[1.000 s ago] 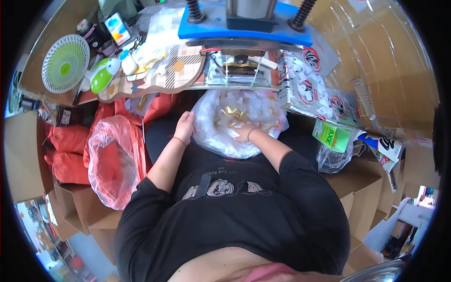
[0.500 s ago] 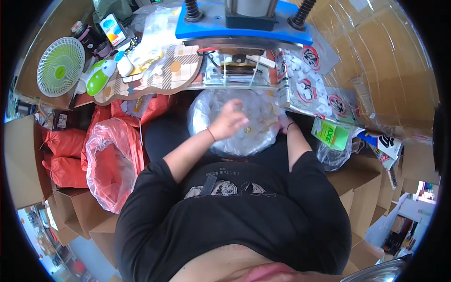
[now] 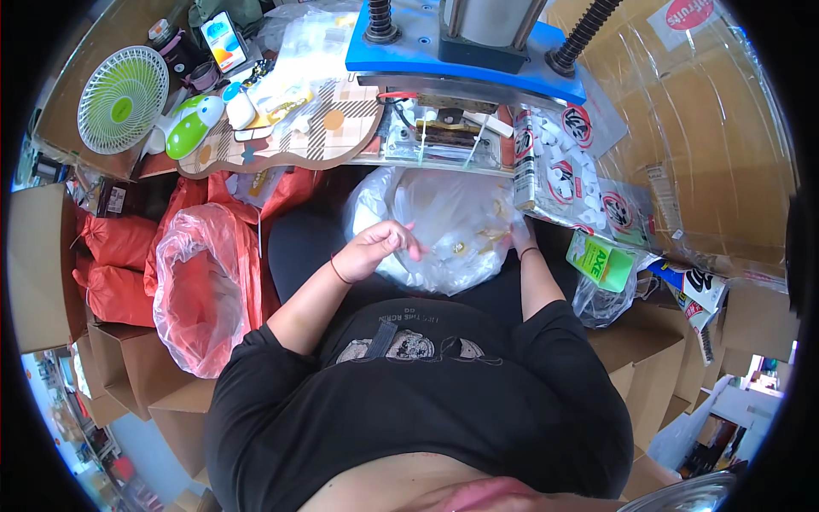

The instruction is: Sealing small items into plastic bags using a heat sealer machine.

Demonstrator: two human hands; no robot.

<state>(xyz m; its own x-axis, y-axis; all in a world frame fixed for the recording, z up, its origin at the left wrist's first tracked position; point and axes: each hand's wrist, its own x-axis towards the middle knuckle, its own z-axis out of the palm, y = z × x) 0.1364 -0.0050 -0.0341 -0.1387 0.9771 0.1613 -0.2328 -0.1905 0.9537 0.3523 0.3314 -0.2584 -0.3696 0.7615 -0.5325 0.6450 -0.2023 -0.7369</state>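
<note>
The left hand [image 3: 381, 247] is hovering over the near-left side of a large clear plastic bag [image 3: 444, 226] in the person's lap, fingers loosely curled and pinched toward each other; whether something small is caught between the fingertips cannot be told. Half a second ago this hand was lying further in, over the middle of the bag, so it is now drawing back toward the person's left. The right hand [image 3: 518, 235] is pressing against the bag's far right edge, mostly hidden by the film, and appears to be gripping the plastic there, much as it was doing a moment earlier. The bag itself is sitting between the two forearms, just below the edge of the worktable [image 3: 281, 145], with a few small yellowish pieces [image 3: 490, 235] showing through it.

The shift reads as one hand coming out of the bag while the other is keeping it steady, so the sorting or picking inside the bag seems to be mid-cycle rather than finished.

Further out, a press with a blue plate [image 3: 465, 55] is standing on the table above the bag, a flat pack of small white parts [image 3: 559, 175] is lying to its right, a red-lined sack [image 3: 205, 282] is gaping open to the person's left, and a green desk fan [image 3: 122, 100] is standing at the far left.
</note>
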